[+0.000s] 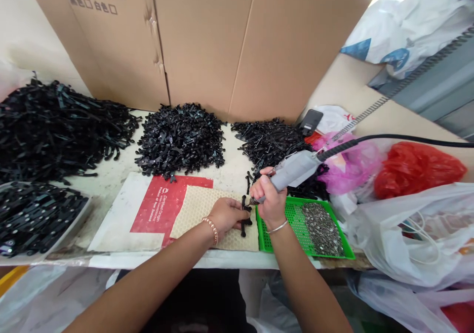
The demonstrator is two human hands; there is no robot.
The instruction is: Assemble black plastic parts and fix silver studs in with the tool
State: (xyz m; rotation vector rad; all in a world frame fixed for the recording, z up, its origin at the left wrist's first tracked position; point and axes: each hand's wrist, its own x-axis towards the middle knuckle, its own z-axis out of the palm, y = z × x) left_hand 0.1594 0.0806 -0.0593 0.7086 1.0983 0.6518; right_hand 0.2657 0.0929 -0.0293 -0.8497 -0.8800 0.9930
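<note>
My left hand (226,215) is closed on a small black plastic part (245,220) and presses it onto a beige honeycomb mat (198,205). My right hand (269,199) is wrapped round a grey electric screwdriver (294,170), whose tip points down and left onto that part. A black cable (388,139) runs from the tool off to the right. Just right of my hands sits a green tray (274,239) holding several small metal screws (323,227).
Piles of black plastic parts lie at the left (55,125), centre (181,135) and right (272,143), with a clear tray of parts (37,214) at near left. Cardboard sheets (222,41) stand behind. Red (414,167), pink (351,162) and white plastic bags (414,234) crowd the right.
</note>
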